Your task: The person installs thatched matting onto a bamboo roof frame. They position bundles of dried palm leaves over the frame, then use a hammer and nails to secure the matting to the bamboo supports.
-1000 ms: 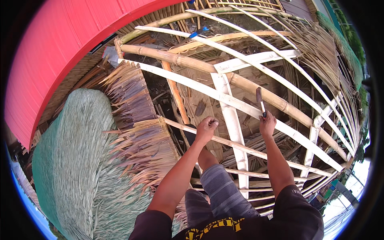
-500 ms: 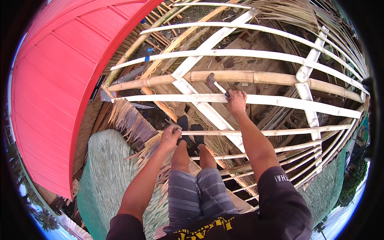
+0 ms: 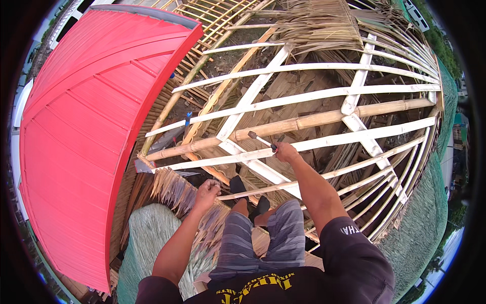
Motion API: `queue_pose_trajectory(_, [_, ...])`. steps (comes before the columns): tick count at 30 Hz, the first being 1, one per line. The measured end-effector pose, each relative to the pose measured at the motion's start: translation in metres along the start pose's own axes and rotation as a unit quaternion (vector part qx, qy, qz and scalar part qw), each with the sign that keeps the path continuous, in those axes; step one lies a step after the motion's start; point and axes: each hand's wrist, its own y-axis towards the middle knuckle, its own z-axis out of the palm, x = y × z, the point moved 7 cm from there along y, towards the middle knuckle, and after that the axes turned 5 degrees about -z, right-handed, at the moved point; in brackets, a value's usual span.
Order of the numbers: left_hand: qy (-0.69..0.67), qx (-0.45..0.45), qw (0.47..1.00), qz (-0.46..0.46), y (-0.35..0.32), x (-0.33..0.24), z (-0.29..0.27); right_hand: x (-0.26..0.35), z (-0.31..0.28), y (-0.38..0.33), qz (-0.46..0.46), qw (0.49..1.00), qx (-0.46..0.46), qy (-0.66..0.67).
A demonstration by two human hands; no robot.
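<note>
Head view: bamboo roof frame seen from above, open floor area below. Gripped in closed right hand (image 3: pixel 287 151): hammer (image 3: pixel 263 141), pale shaft and dark head angled up and left. Located over the upper edge of a long pale split-bamboo slat (image 3: pixel 354 135), head overlapping a thick round bamboo pole (image 3: pixel 316 120) in this view; contact with pole not determinable. Near left end of thin bamboo rail (image 3: pixel 268 189): left hand (image 3: pixel 207 193), fingers curled together; cannot tell whether pinching anything or touching rail.

Obstructing: right forearm across the thin rail, hiding a stretch of it; diagonal split-bamboo slat (image 3: pixel 268 171) between the two hands, crossing beneath the long slat. Below and left of left hand: brown thatch panel (image 3: pixel 182 202) with ragged fringe. Farther down: grey-green netted bundle (image 3: pixel 147 223), partly behind left forearm. Close to rail's left end: dark-covered feet (image 3: pixel 237 185). At left: large red metal roof (image 3: pixel 91 126), edge alongside the frame. At top: second thatch panel (image 3: pixel 316 23), laid over slats. At right: green netting (image 3: pixel 420 202).
</note>
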Motion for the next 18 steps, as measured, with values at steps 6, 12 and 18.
queue_pose_trajectory(6, [0.066, 0.03, 0.997, 0.035, -0.079, -0.088, -0.02, 0.136, -0.055, -0.132, -0.096, 0.958, 0.03, 0.268])
queue_pose_trajectory(12, [0.308, 0.128, 0.942, 0.029, -0.191, -0.159, -0.046, 0.216, -0.087, -0.202, -0.195, 0.97, 0.036, 0.141])
queue_pose_trajectory(18, [0.439, 0.247, 0.863, -0.042, -0.264, -0.141, -0.041, 0.248, -0.101, -0.235, -0.273, 0.958, 0.054, 0.072])
